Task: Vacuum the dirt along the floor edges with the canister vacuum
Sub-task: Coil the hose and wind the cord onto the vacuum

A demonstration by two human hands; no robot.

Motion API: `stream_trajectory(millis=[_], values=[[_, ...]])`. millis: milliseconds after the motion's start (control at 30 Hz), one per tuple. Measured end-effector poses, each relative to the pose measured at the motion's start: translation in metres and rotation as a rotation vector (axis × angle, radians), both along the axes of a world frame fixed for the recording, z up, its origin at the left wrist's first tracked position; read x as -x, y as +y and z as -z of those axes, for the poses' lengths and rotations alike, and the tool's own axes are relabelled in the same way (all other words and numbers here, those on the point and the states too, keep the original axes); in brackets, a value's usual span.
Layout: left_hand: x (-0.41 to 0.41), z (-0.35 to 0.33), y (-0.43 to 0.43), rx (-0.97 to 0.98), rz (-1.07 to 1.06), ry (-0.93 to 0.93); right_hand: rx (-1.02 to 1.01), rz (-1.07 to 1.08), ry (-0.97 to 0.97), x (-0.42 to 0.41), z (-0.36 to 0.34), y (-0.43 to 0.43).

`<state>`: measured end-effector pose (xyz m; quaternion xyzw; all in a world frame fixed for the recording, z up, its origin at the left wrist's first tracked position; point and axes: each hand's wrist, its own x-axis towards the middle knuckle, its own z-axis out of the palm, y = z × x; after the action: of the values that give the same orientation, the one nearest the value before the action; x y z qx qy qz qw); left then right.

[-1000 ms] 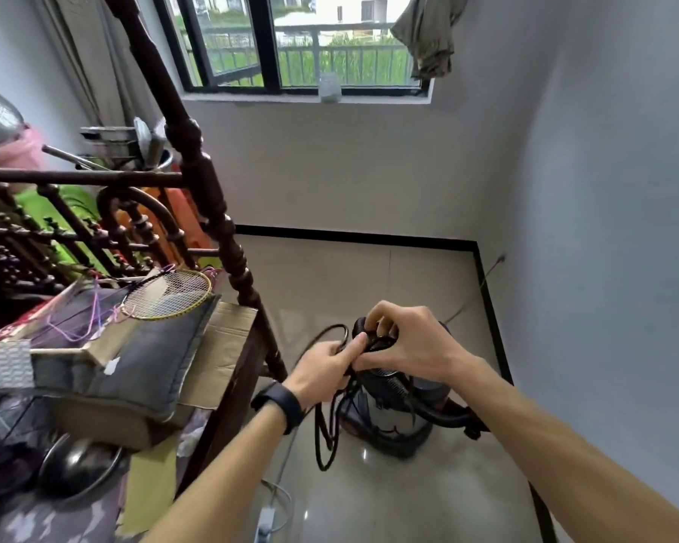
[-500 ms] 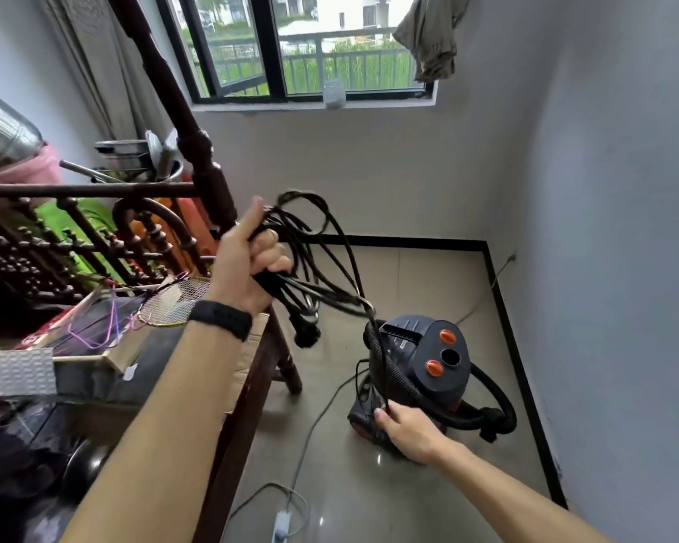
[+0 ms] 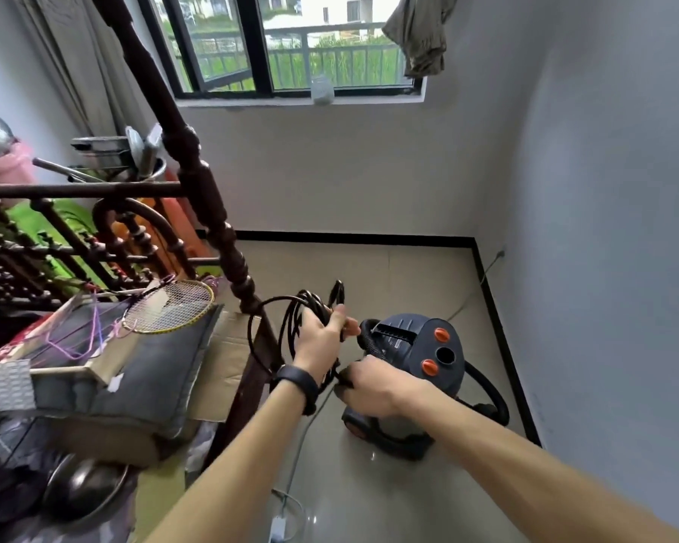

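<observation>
**Black cord [image 3: 287,327] bundled in both hands beside the canister vacuum [image 3: 416,346]**

Head view: my left hand [image 3: 320,340], at the centre of the frame, has its fingers curled round the looped cord, thumb lying over the coils. My right hand [image 3: 373,389], just below and to the right, grips the lower end of the same bundle; which part of the cord it holds I cannot tell. The vacuum stands on the tiled floor [image 3: 369,495] just behind my hands, centre right. Its dark lid shows two orange knobs [image 3: 441,334] and an open round port, and its hose [image 3: 490,393] loops round the right side. At lower left a metal bowl [image 3: 83,487] sits among clutter, its contents too dim to make out. At upper left a metal pot [image 3: 155,172] holds metal pieces standing on edge. A badminton racket [image 3: 173,307] lies over a dark cushion [image 3: 153,370] and cardboard [image 3: 228,354] at middle left.
</observation>
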<state>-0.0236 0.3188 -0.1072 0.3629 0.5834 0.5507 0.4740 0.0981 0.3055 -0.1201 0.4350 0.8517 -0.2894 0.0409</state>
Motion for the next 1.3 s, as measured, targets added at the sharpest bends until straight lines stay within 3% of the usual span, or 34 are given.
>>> stream_trajectory(millis=[133, 167, 333, 433, 667, 767, 933, 1033, 1100, 1233, 1300], values=[[0.005, 0.043, 0.020, 0.146, 0.163, 0.309, -0.019, 0.126, 0.224, -0.026, -0.012, 0.021], [0.005, 0.052, 0.024, 0.179, 0.249, 0.311, -0.039, 0.155, 0.290, -0.037, -0.011, 0.027], [-0.029, 0.066, 0.054, 0.465, 0.584, -0.080, 0.016, 0.426, 0.510, -0.095, 0.023, 0.066], [-0.055, 0.067, 0.093, 0.642, 0.780, -0.086, 0.049, 0.511, 0.581, -0.121, 0.050, 0.096], [-0.116, 0.100, 0.201, 0.745, 1.004, -0.166, 0.640, 0.398, 0.463, -0.198, 0.090, 0.200], [-0.129, 0.124, 0.234, 0.691, 0.943, -0.254, 0.586, 0.416, 0.399, -0.227, 0.107, 0.242], [-0.146, 0.173, 0.270, 0.596, 0.629, -0.129, 0.502, 0.715, 0.434, -0.225, 0.162, 0.291], [-0.152, 0.212, 0.284, 0.551, 0.429, 0.143, 0.440, 0.810, 0.311, -0.212, 0.200, 0.310], [-0.151, 0.241, 0.283, 0.583, 0.348, 0.344, 0.431, 0.747, 0.189, -0.203, 0.230, 0.322], [-0.138, 0.289, 0.271, 0.662, 0.200, 0.437, 0.391, 0.537, -0.005, -0.182, 0.283, 0.340], [-0.128, 0.311, 0.269, 0.662, 0.160, 0.620, 0.295, 0.536, -0.087, -0.169, 0.306, 0.343]])
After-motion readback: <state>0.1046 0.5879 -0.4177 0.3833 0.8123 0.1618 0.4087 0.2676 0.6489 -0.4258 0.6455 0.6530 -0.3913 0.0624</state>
